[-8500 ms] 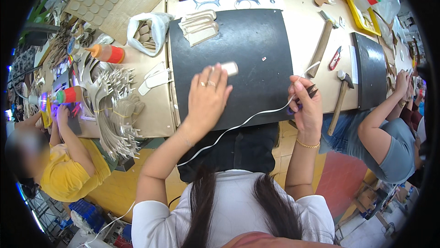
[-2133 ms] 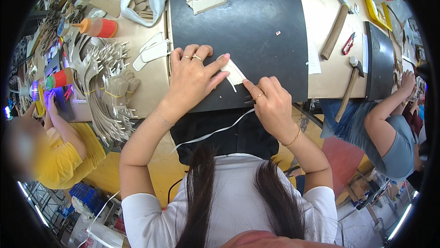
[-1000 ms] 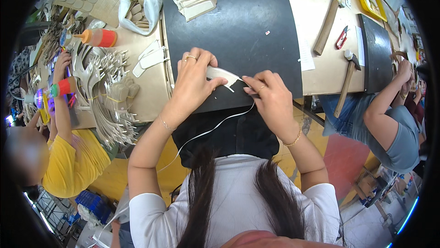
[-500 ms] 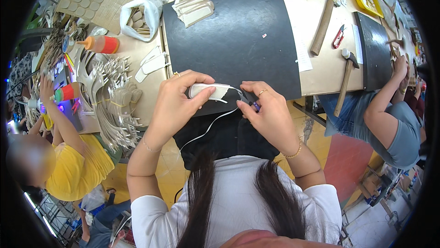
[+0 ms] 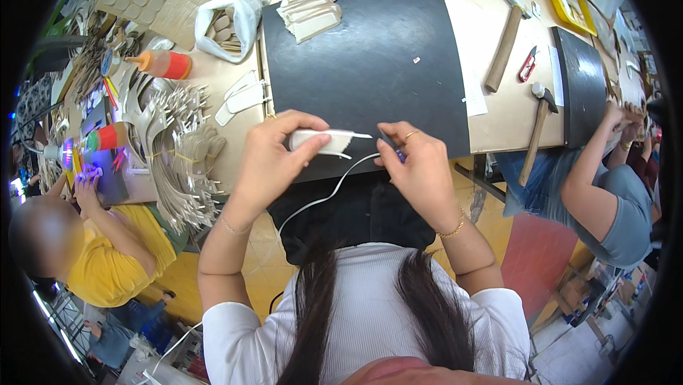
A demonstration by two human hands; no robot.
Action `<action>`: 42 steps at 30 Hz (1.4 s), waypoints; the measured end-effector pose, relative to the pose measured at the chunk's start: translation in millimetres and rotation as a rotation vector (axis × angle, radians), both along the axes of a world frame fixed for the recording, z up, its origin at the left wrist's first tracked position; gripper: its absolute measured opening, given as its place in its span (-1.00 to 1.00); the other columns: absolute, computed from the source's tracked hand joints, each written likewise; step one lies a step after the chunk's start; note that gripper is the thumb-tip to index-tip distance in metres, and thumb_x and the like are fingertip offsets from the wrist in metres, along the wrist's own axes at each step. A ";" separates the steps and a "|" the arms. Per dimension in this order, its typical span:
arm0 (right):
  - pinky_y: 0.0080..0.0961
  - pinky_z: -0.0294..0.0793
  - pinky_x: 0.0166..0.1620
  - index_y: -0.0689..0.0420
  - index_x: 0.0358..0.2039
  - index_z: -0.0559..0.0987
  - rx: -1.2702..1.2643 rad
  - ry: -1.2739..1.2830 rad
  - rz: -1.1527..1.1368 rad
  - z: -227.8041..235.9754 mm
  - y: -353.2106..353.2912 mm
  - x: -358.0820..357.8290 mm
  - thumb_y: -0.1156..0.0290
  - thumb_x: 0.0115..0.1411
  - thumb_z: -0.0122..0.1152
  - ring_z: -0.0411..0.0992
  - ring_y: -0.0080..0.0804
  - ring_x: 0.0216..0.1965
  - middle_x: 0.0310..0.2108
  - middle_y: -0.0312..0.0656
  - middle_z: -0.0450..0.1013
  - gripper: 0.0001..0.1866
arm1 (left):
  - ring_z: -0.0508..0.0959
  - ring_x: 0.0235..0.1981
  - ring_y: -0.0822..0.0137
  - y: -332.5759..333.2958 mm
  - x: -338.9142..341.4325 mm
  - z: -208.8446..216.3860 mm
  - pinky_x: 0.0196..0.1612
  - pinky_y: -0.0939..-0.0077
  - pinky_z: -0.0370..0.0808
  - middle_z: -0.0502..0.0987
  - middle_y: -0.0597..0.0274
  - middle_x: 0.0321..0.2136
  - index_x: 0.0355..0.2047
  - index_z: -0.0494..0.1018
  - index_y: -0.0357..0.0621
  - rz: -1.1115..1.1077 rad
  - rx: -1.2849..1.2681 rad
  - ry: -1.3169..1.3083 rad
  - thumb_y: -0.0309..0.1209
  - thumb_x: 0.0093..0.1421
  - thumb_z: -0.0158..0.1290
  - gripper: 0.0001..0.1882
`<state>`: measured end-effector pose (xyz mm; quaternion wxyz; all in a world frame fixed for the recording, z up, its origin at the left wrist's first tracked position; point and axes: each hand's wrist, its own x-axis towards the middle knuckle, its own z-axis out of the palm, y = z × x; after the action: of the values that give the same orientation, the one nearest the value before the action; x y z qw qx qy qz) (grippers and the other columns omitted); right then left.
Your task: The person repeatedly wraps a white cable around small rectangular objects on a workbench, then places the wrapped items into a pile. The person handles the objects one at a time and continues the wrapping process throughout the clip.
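Note:
Pinched in my left hand (image 5: 269, 154), over the near edge of the black mat (image 5: 363, 65), is a small cream tab (image 5: 336, 142) with a jagged end and white edging. Two short white tails stick out of the tab toward the right. My right hand (image 5: 418, 164) is closed, apart from the tab, around a small tool with a purple handle (image 5: 401, 156), seemingly snips; its blades are mostly hidden. From the right fingertips a loose white cord (image 5: 320, 200) curves down to the left across my lap.
Cream tabs (image 5: 311, 15) lie on the mat's far left. Left of it are white loops (image 5: 242, 97), a glue bottle (image 5: 165, 63), a bag of pieces (image 5: 228, 29) and bundled strips (image 5: 171, 157). Rightward lie hammers (image 5: 538, 132) and a red cutter (image 5: 527, 64). Co-workers sit both sides.
The cord, which ran to the tab between my hands, is now separate from it, leaving a short tail. My right hand has drawn slightly away to the right.

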<state>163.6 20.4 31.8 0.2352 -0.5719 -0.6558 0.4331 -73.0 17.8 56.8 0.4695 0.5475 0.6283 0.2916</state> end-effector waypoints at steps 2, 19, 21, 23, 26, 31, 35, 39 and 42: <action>-0.64 0.60 -0.47 0.34 0.01 0.59 -0.101 -0.002 -0.041 -0.9 9.8 6.7 0.51 0.29 0.30 0.69 -0.47 -0.34 -0.27 -0.09 0.65 -0.70 | 0.54 -0.44 0.60 6.8 -20.6 -5.5 -0.36 0.69 0.44 0.64 0.34 -0.38 -0.21 0.66 -0.26 0.065 0.016 0.006 -0.49 0.19 0.32 -0.83; -0.74 0.11 -0.58 0.27 0.09 0.52 -0.248 0.819 -0.353 1.6 59.0 15.3 0.42 0.29 0.39 0.18 -0.80 -0.60 -0.48 -0.49 0.34 -0.59 | 0.51 -0.43 0.56 26.8 38.0 -37.6 -0.34 0.64 0.46 0.59 0.35 -0.46 -0.25 0.67 -0.25 -0.058 -0.175 -0.535 -0.33 0.36 0.20 -0.79; -0.74 0.06 -0.58 0.26 0.08 0.53 -0.387 0.765 -0.336 -5.6 56.4 17.5 0.43 0.28 0.40 0.15 -0.82 -0.61 -0.52 -0.54 0.27 -0.60 | 0.52 -0.43 0.56 30.7 42.3 -43.0 -0.33 0.65 0.47 0.60 0.35 -0.45 -0.25 0.67 -0.26 0.019 -0.119 -0.598 -0.34 0.37 0.19 -0.79; -0.74 0.01 -0.59 0.27 0.01 0.58 -0.430 0.838 -0.212 -13.5 45.1 9.4 0.41 0.27 0.43 0.12 -0.84 -0.62 -0.51 -0.54 0.27 -0.64 | 0.53 -0.43 0.55 30.7 53.1 -46.9 -0.33 0.63 0.47 0.59 0.32 -0.46 -0.27 0.66 -0.26 0.007 -0.103 -0.481 -0.34 0.37 0.19 -0.79; -0.75 0.07 -0.60 0.24 -0.12 0.61 -0.414 0.824 -0.204 -21.4 42.8 3.0 0.40 0.29 0.40 0.16 -0.82 -0.63 -0.49 -0.49 0.35 -0.77 | 0.52 -0.46 0.55 32.6 63.6 -48.0 -0.38 0.59 0.44 0.56 0.27 -0.48 -0.31 0.61 -0.32 -0.055 -0.018 -0.329 -0.33 0.35 0.21 -0.76; -0.75 0.20 -0.62 0.16 -0.25 0.59 -0.307 0.985 -0.332 -32.5 51.0 18.5 0.39 0.35 0.32 0.27 -0.74 -0.63 -0.33 -0.25 0.58 -0.87 | 0.62 -0.24 0.24 64.5 41.3 -40.5 -0.12 0.39 0.54 0.64 0.15 -0.32 -0.18 0.67 -0.25 -0.273 0.393 -0.149 -0.26 0.29 0.25 -0.72; -0.74 0.23 -0.63 0.11 -0.18 0.53 -0.339 1.239 -0.453 -47.3 62.0 55.5 0.37 0.46 0.16 0.26 -0.73 -0.63 -0.30 -0.21 0.58 -0.90 | 0.64 -0.06 0.20 103.0 5.8 -9.5 0.04 0.35 0.51 0.65 0.04 -0.10 -0.03 0.63 -0.24 0.017 0.369 0.105 -0.19 0.32 0.22 -0.62; -0.77 0.28 -0.62 0.14 -0.13 0.51 -0.358 1.203 -0.610 -62.1 70.5 81.2 0.36 0.46 0.16 0.31 -0.72 -0.54 -0.27 -0.23 0.54 -0.87 | 0.65 -0.08 0.08 104.1 7.8 46.1 0.02 0.25 0.54 0.65 -0.01 -0.14 -0.05 0.63 -0.25 -0.270 0.466 0.212 -0.15 0.29 0.21 -0.59; -0.77 0.27 -0.64 0.16 -0.10 0.49 -0.303 1.140 -0.482 -69.2 82.7 88.2 0.34 0.45 0.17 0.32 -0.70 -0.54 -0.22 -0.23 0.57 -0.84 | 0.61 -0.06 -0.05 99.4 -6.0 97.5 0.07 0.22 0.53 0.63 -0.04 -0.12 0.01 0.60 -0.20 -0.589 0.417 0.684 -0.10 0.27 0.23 -0.54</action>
<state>251.8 103.1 -37.3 0.5547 -0.4101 -0.2122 0.6922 -79.0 117.2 154.2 0.1794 0.8485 0.4930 0.0698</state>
